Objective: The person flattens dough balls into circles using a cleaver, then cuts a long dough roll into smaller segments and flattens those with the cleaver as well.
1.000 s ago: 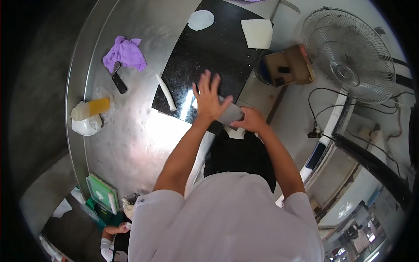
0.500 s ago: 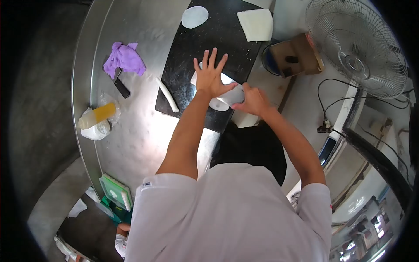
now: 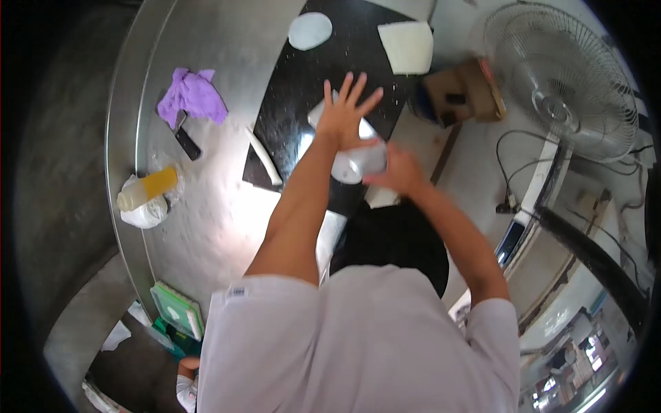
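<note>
Print on the green box (image 3: 177, 311) by the counter's (image 3: 206, 206) near-left corner was too small to read. Your left hand (image 3: 346, 113) lay open, fingers splayed, on the black slab (image 3: 296, 82). Just below its palm the blurred metal blade (image 3: 368, 160) ran crosswise by the slab's near edge, its right end clasped in your right hand (image 3: 401, 171).

The left hand (image 3: 348, 110), fingers spread, covers most of the pale flat dough piece (image 3: 318, 113) on the black stone slab (image 3: 296, 82), whose far end is cut off by the top edge. Motion blur smears the right hand (image 3: 401, 171) and the flat grey metal blade (image 3: 363, 162) it grips, so where the blade meets the dough cannot be told. The brown cardboard box (image 3: 458, 93) is also blurred.
</note>
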`<action>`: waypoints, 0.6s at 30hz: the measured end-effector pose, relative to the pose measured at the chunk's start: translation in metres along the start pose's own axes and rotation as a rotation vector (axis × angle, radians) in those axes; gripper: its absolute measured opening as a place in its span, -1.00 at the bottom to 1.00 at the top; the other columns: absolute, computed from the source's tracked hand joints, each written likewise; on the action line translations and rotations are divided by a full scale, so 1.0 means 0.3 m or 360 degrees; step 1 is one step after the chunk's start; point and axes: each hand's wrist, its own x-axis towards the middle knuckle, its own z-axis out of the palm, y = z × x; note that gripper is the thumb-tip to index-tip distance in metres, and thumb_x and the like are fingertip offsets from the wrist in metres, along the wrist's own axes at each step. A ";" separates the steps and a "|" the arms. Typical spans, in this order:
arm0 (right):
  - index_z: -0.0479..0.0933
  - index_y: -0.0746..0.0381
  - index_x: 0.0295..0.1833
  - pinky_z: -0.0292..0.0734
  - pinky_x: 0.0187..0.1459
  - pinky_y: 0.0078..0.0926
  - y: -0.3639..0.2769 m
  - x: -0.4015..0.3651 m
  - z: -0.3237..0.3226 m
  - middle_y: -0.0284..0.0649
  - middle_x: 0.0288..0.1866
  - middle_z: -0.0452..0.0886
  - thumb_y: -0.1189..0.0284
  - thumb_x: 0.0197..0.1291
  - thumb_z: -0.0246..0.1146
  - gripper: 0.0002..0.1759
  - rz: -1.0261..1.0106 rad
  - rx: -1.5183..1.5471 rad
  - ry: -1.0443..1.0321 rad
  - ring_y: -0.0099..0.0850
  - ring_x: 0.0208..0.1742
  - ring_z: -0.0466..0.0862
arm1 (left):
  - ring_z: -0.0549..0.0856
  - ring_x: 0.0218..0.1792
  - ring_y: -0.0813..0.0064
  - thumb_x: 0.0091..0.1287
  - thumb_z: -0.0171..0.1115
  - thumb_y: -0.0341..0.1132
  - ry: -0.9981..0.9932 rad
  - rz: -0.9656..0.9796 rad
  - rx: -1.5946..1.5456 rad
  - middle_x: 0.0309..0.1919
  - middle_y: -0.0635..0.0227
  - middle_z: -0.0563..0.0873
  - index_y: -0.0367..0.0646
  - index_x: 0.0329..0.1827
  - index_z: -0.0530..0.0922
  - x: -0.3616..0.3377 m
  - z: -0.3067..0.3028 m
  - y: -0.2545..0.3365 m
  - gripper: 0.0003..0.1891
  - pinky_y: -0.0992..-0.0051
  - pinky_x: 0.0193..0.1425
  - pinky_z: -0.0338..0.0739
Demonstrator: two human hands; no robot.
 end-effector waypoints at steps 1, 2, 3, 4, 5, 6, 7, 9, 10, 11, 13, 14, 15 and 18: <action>0.45 0.41 0.09 0.65 0.01 0.11 0.016 -0.037 0.053 0.31 -0.09 0.70 -0.17 -0.19 0.64 -0.01 0.0026 0.0091 -0.0075 0.25 -0.02 0.73 | -0.10 0.72 -0.11 -0.01 0.40 0.47 -0.0066 0.0041 -0.0025 0.75 0.11 -0.06 0.35 0.74 0.07 -0.041 0.015 0.006 0.21 -0.42 0.62 -0.23; 0.45 0.41 0.11 0.66 0.02 0.11 0.021 -0.106 0.105 0.30 -0.10 0.70 -0.19 -0.18 0.63 0.01 -0.0015 0.0093 -0.0078 0.26 -0.02 0.73 | -0.17 0.72 -0.15 -0.03 0.41 0.49 -0.0055 0.0063 -0.0138 0.75 0.07 -0.10 0.35 0.73 0.09 -0.110 0.052 0.022 0.22 -0.43 0.62 -0.28; 0.45 0.40 0.13 0.66 0.02 0.11 0.020 -0.148 0.130 0.30 -0.12 0.71 -0.21 -0.17 0.62 0.02 -0.0057 0.0096 -0.0079 0.27 -0.02 0.73 | -0.16 0.72 -0.18 -0.07 0.41 0.49 -0.0158 0.0072 -0.0173 0.75 0.10 -0.08 0.34 0.73 0.12 -0.166 0.069 0.047 0.23 -0.53 0.56 -0.28; 0.45 0.40 0.13 0.66 0.02 0.11 0.014 -0.136 0.125 0.30 -0.12 0.71 -0.21 -0.17 0.62 0.02 -0.0065 0.0097 -0.0065 0.27 -0.02 0.73 | -0.15 0.72 -0.19 -0.09 0.42 0.49 -0.0214 0.0081 -0.0198 0.75 0.12 -0.06 0.35 0.72 0.14 -0.164 0.056 0.063 0.23 -0.58 0.53 -0.27; 0.43 0.39 0.16 0.65 0.02 0.11 0.015 -0.129 0.124 0.26 -0.14 0.72 -0.23 -0.16 0.61 0.03 -0.0056 -0.0001 -0.0005 0.27 -0.03 0.74 | -0.14 0.71 -0.20 -0.10 0.42 0.49 -0.0276 0.0100 -0.0235 0.75 0.15 -0.04 0.35 0.71 0.16 -0.146 0.057 0.069 0.22 -0.64 0.49 -0.26; 0.42 0.39 0.18 0.65 0.01 0.12 0.025 -0.158 0.127 0.22 -0.16 0.73 -0.24 -0.14 0.59 0.05 -0.0037 -0.0100 0.0010 0.27 -0.04 0.74 | -0.10 0.71 -0.17 -0.13 0.42 0.49 -0.0172 0.0150 -0.0210 0.75 0.20 0.00 0.38 0.70 0.19 -0.123 0.054 0.061 0.22 -0.69 0.45 -0.23; 0.42 0.39 0.18 0.65 0.01 0.12 0.027 -0.167 0.104 0.22 -0.16 0.73 -0.24 -0.14 0.59 0.05 -0.0005 -0.0087 -0.0018 0.27 -0.04 0.74 | -0.10 0.71 -0.17 -0.13 0.42 0.49 -0.0206 0.0157 -0.0237 0.75 0.20 0.00 0.38 0.70 0.19 -0.112 0.063 0.067 0.22 -0.69 0.45 -0.23; 0.41 0.38 0.19 0.65 0.00 0.14 0.065 -0.074 0.040 0.16 -0.19 0.75 -0.22 -0.16 0.61 0.05 0.0077 -0.0078 -0.0162 0.26 -0.08 0.74 | -0.04 0.71 -0.11 -0.14 0.42 0.49 0.0036 0.0138 -0.0174 0.74 0.22 0.02 0.39 0.69 0.21 -0.033 0.071 0.051 0.21 -0.68 0.45 -0.18; 0.41 0.39 0.17 0.64 -0.05 0.12 0.084 -0.042 0.036 0.18 -0.20 0.73 -0.24 -0.12 0.59 0.03 -0.0059 -0.0046 -0.0031 0.27 -0.11 0.73 | 0.00 0.71 -0.05 -0.12 0.41 0.49 0.0116 0.0104 -0.0173 0.74 0.23 0.02 0.39 0.69 0.21 -0.010 0.069 0.037 0.20 -0.67 0.45 -0.15; 0.41 0.39 0.15 0.63 -0.11 0.11 0.110 -0.007 0.026 0.20 -0.21 0.71 -0.26 -0.08 0.56 0.02 -0.0204 -0.0031 0.0097 0.28 -0.13 0.73 | 0.01 0.71 -0.04 -0.10 0.41 0.49 0.0164 0.0093 -0.0155 0.74 0.23 0.01 0.38 0.70 0.20 0.018 0.064 0.013 0.19 -0.66 0.45 -0.16; 0.41 0.39 0.15 0.63 -0.11 0.11 0.071 0.056 -0.003 0.20 -0.22 0.71 -0.25 -0.07 0.56 0.01 -0.0123 0.0024 -0.0001 0.28 -0.14 0.72 | -0.04 0.72 -0.08 -0.09 0.41 0.49 0.0084 0.0072 -0.0055 0.75 0.22 -0.01 0.38 0.71 0.17 0.060 0.021 -0.028 0.21 -0.66 0.46 -0.22; 0.41 0.39 0.14 0.63 -0.11 0.11 0.050 0.059 -0.005 0.19 -0.23 0.71 -0.25 -0.06 0.56 0.00 -0.0080 0.0078 -0.0095 0.28 -0.15 0.72 | -0.04 0.72 -0.08 -0.09 0.41 0.49 0.0059 0.0072 -0.0069 0.75 0.22 -0.01 0.38 0.71 0.17 0.001 0.032 -0.002 0.21 -0.66 0.46 -0.22; 0.41 0.39 0.14 0.63 -0.11 0.11 0.047 0.021 0.015 0.19 -0.23 0.71 -0.25 -0.06 0.56 0.00 -0.0100 0.0069 -0.0086 0.28 -0.15 0.72 | -0.07 0.72 -0.11 -0.09 0.42 0.49 0.0024 0.0135 -0.0092 0.75 0.22 -0.02 0.37 0.71 0.17 -0.038 0.039 0.004 0.21 -0.68 0.45 -0.24; 0.44 0.34 0.16 0.67 -0.03 0.07 0.015 -0.198 0.122 0.12 -0.22 0.74 -0.15 -0.09 0.61 -0.06 -0.0172 0.0144 -0.0004 0.22 -0.10 0.76 | -0.13 0.72 -0.15 -0.08 0.41 0.49 -0.0200 0.0287 -0.0209 0.76 0.22 -0.04 0.35 0.70 0.20 -0.176 0.085 0.096 0.19 -0.72 0.41 -0.26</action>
